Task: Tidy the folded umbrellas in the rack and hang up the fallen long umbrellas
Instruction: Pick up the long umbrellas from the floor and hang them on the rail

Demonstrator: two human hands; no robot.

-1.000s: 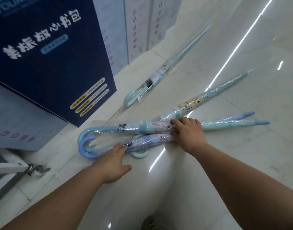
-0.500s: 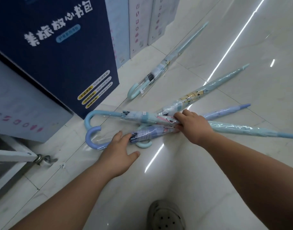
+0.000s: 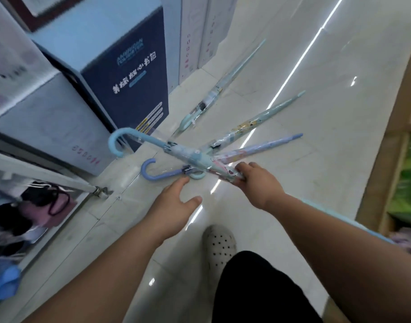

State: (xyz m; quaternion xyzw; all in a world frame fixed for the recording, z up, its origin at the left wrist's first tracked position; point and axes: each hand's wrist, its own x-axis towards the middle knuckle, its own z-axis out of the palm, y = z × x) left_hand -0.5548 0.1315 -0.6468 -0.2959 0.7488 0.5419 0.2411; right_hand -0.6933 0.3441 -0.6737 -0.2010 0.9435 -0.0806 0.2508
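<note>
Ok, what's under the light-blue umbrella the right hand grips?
A periwinkle umbrella and a yellow-printed umbrella cross beneath the light-blue umbrella; a teal handle pokes out. Their middles at the crossing are covered.

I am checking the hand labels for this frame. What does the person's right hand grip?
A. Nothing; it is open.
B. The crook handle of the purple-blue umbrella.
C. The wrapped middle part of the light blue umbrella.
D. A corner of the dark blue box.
C: the fingers of the right hand curl round the plastic-wrapped middle of the light blue umbrella.
</note>
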